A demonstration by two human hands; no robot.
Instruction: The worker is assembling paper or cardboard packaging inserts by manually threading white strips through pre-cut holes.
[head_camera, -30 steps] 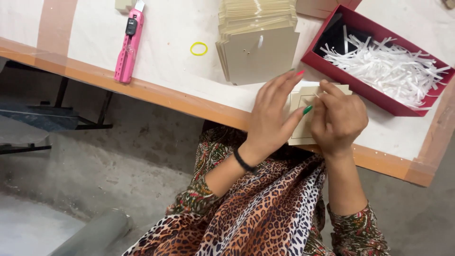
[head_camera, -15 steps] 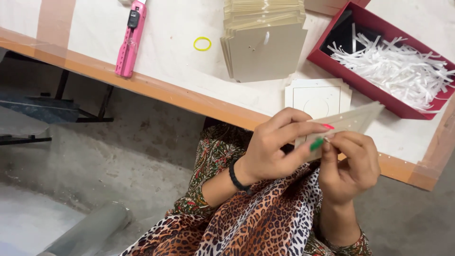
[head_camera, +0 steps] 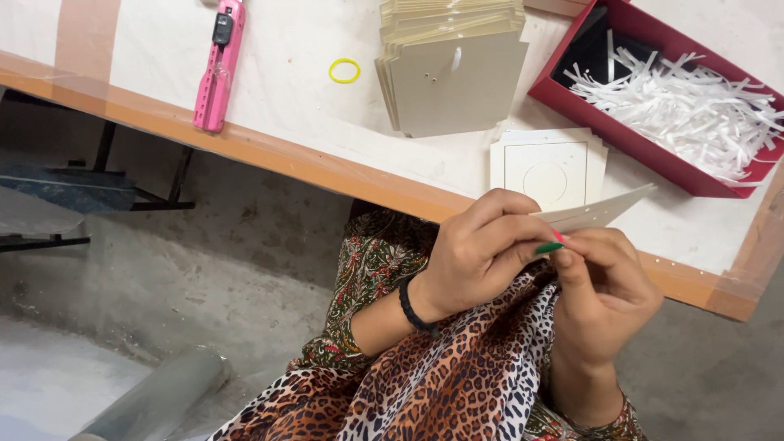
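**Two hands, one card held above your lap**

Your left hand [head_camera: 482,249] and right hand [head_camera: 604,286] each close a fingertip grip on one thin cream card [head_camera: 600,212], held nearly edge-on, off the table [head_camera: 286,151]. Beyond it lie one stack of cream square cards [head_camera: 547,167], one stack of grey boards [head_camera: 453,69], one yellow rubber band [head_camera: 344,70], one pink tool [head_camera: 219,65] and one red box [head_camera: 653,155] of white paper shreds [head_camera: 686,102].

On the surface [head_camera: 286,106]: cutter [head_camera: 218,65] at left, rubber band [head_camera: 344,70] to its right, then the card stack [head_camera: 453,69]; the box [head_camera: 629,139] of paper shreds [head_camera: 686,98] at right. Square cards [head_camera: 547,167] lie before the stack, behind both hands holding a card [head_camera: 600,214].
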